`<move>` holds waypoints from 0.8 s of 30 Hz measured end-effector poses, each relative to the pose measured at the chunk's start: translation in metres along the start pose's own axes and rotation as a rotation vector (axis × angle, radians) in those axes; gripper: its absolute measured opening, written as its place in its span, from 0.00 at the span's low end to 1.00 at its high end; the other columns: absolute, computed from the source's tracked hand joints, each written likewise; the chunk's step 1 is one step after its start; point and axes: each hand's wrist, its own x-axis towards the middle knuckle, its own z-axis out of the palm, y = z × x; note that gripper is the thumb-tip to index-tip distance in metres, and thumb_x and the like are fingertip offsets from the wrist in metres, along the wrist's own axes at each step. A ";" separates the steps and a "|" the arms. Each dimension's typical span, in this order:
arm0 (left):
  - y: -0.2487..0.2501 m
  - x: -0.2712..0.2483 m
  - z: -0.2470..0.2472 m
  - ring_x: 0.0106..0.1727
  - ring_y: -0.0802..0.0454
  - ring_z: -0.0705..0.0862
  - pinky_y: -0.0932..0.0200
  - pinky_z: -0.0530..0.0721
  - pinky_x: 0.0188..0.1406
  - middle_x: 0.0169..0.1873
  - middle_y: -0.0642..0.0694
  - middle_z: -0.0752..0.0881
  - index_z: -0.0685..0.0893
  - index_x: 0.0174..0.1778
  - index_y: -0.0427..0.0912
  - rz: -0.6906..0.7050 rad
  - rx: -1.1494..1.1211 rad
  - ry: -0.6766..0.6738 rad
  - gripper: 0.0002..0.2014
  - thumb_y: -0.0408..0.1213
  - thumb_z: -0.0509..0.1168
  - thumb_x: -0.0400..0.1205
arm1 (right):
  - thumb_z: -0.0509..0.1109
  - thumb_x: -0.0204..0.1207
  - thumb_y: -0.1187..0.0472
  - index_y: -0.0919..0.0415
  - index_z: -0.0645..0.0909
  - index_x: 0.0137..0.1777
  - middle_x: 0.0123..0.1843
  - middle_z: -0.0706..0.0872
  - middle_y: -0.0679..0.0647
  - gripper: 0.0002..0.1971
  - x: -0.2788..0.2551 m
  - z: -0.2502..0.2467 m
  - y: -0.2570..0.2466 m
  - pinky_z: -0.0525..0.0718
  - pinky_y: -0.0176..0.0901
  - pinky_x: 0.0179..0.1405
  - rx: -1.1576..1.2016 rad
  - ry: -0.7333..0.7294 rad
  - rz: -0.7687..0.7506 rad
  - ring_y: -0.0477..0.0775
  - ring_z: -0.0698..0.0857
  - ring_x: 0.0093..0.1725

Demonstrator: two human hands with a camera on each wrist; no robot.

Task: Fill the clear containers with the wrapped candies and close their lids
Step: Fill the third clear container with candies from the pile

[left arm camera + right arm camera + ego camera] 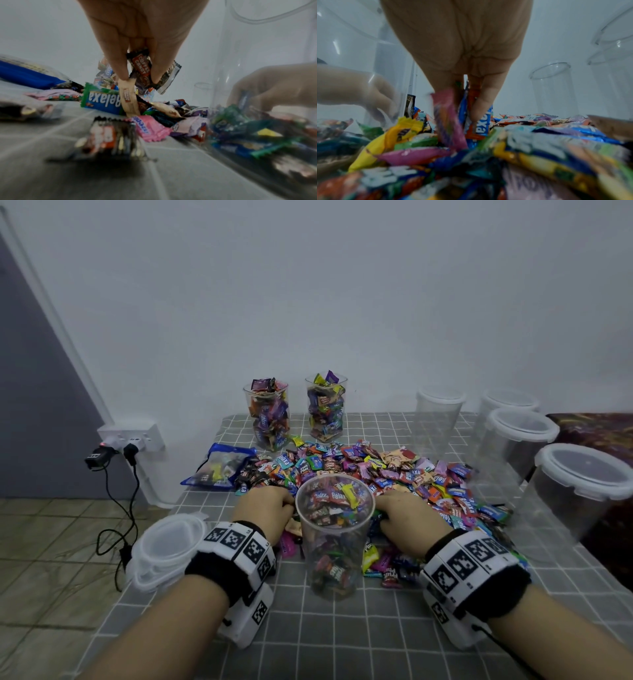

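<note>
1. Two far containers are heaped with candy but not yet lidded.
2. The near container between my hands looks mostly full.
3. My left hand pinches a coffee candy; my right hand grips several wrappers from the pile.
4. Four lidded empties wait at right; loose lids sit on the bench's near-left.

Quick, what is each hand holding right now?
Left hand: pinching wrapped candies.
Right hand: pinching wrapped candies too.
</note>
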 end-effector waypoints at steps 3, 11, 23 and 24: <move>-0.002 0.000 0.001 0.51 0.47 0.83 0.60 0.73 0.43 0.49 0.46 0.88 0.87 0.49 0.44 0.006 -0.068 0.048 0.11 0.38 0.59 0.83 | 0.60 0.75 0.69 0.63 0.81 0.56 0.52 0.80 0.57 0.13 -0.002 -0.003 0.002 0.79 0.51 0.54 0.046 0.033 0.000 0.57 0.79 0.55; -0.001 -0.003 0.001 0.48 0.47 0.83 0.57 0.76 0.44 0.46 0.47 0.88 0.85 0.45 0.45 0.057 -0.064 0.106 0.10 0.39 0.58 0.84 | 0.62 0.77 0.68 0.65 0.80 0.49 0.45 0.78 0.54 0.07 -0.016 -0.024 -0.002 0.64 0.44 0.39 0.156 0.229 -0.003 0.53 0.74 0.45; 0.004 -0.006 -0.002 0.45 0.47 0.83 0.58 0.73 0.38 0.44 0.45 0.87 0.79 0.38 0.46 0.055 -0.060 0.076 0.11 0.43 0.57 0.85 | 0.61 0.67 0.67 0.63 0.80 0.40 0.41 0.79 0.49 0.07 -0.035 -0.057 -0.055 0.70 0.27 0.41 0.435 0.590 -0.359 0.42 0.71 0.39; 0.005 -0.007 -0.003 0.44 0.46 0.82 0.58 0.72 0.38 0.44 0.45 0.86 0.76 0.37 0.46 0.055 -0.055 0.074 0.11 0.42 0.57 0.84 | 0.60 0.66 0.68 0.63 0.80 0.40 0.41 0.79 0.49 0.08 -0.036 -0.055 -0.058 0.69 0.27 0.41 0.427 0.575 -0.374 0.42 0.70 0.39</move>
